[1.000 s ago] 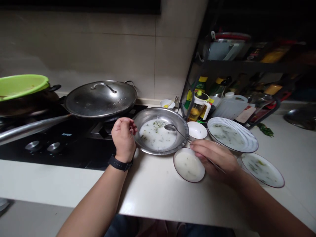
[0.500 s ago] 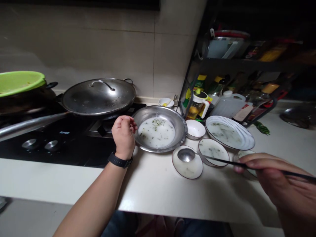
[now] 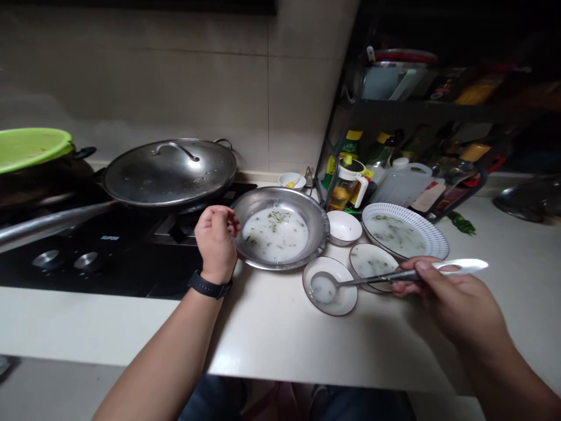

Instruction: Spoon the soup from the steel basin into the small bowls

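My right hand (image 3: 451, 304) grips the handle of a metal ladle (image 3: 325, 289). The ladle's cup, with cloudy white liquid in it, is lowered into the front bowl (image 3: 349, 304). Beside that, a second bowl (image 3: 372, 257) of pale soup with green bits is partly hidden by my hand. My left hand (image 3: 217, 240), with a dark watch on its wrist, is curled closed by the left rim of a wide metal basin (image 3: 314, 234); nothing shows in its fingers. Whitish soup with green shreds lies in the basin.
A small white bowl (image 3: 344, 228) and a ribbed plate (image 3: 438, 237) of soup stand behind. To the left, a lidded wok (image 3: 170, 172) and a pot with a green basin (image 3: 35, 146) sit on the stove (image 3: 109, 263). A rack (image 3: 438, 111) holds bottles.
My right hand has turned and moved left. The ladle's cup has tipped from rounded side up to hollow side up, low in the front bowl, with liquid in it. My left hand stays by the basin.
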Action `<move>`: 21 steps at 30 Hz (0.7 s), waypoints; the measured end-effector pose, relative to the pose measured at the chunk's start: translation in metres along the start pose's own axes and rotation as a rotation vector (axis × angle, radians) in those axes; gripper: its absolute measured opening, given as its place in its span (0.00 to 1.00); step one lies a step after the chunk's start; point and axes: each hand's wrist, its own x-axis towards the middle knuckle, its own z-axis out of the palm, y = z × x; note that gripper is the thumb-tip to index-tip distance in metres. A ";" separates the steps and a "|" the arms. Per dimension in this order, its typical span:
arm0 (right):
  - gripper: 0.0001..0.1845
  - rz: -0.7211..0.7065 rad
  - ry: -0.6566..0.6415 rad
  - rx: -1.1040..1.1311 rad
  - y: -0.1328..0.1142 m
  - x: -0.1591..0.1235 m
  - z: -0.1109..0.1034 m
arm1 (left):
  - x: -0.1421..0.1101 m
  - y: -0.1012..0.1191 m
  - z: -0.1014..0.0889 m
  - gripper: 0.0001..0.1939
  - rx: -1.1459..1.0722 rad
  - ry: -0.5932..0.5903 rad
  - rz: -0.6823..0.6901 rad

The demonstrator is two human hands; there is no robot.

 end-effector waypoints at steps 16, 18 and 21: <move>0.07 0.075 0.120 0.304 -0.048 0.055 0.040 | 0.000 -0.003 -0.002 0.08 -0.007 -0.020 -0.018; 0.09 0.051 0.106 0.279 -0.048 0.063 0.058 | -0.001 -0.003 -0.002 0.08 -0.006 -0.020 -0.026; 0.12 -0.046 -0.005 0.105 -0.038 0.065 0.079 | -0.002 -0.002 -0.001 0.08 -0.012 -0.015 -0.035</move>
